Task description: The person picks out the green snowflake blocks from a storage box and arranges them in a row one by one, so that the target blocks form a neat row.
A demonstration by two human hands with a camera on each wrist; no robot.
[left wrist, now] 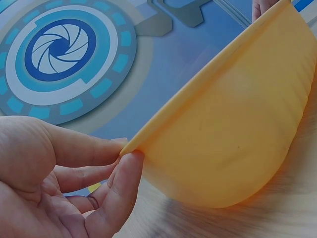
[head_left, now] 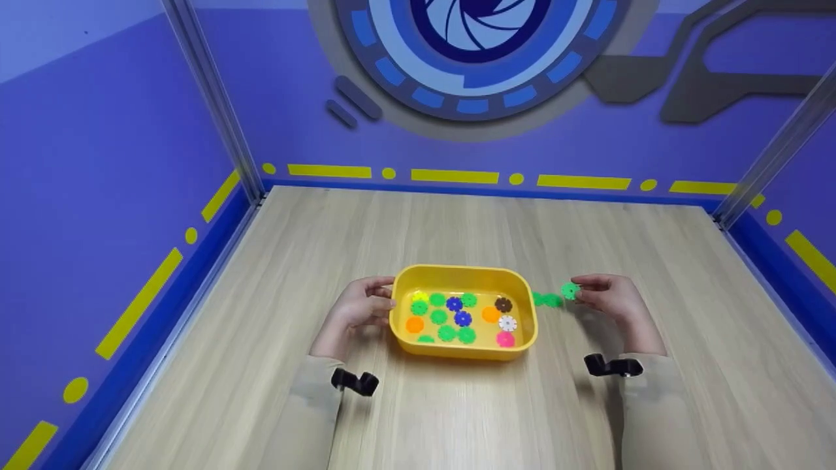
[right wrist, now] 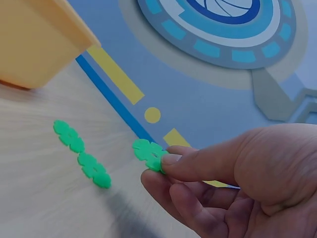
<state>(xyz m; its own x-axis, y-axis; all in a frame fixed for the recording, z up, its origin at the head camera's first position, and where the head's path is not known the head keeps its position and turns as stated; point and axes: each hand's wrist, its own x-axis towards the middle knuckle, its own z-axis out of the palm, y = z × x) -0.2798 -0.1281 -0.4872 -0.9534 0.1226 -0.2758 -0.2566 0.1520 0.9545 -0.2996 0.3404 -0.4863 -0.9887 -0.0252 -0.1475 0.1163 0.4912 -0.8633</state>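
Observation:
A yellow plastic tub (head_left: 465, 353) stands on the table and holds several notched snowflake discs in green, blue, orange, yellow, brown, white and pink. At its left end my left hand (head_left: 356, 304) pinches the rim between thumb and fingers; the left wrist view shows the thumb (left wrist: 128, 173) against the tub's outer wall. My right hand (head_left: 612, 301), to the right of the tub, pinches a green snowflake disc (right wrist: 147, 152) by its edge, raised over the table. Two more green snowflake discs (right wrist: 94, 170) lie side by side on the wood between that hand and the tub.
The pale wooden table (head_left: 457, 411) is bounded by a blue-purple back wall (head_left: 274, 91) and side walls with yellow markings. Metal posts (head_left: 215, 104) stand at the back corners. A black wrist mount (head_left: 614, 365) sits on each sleeve.

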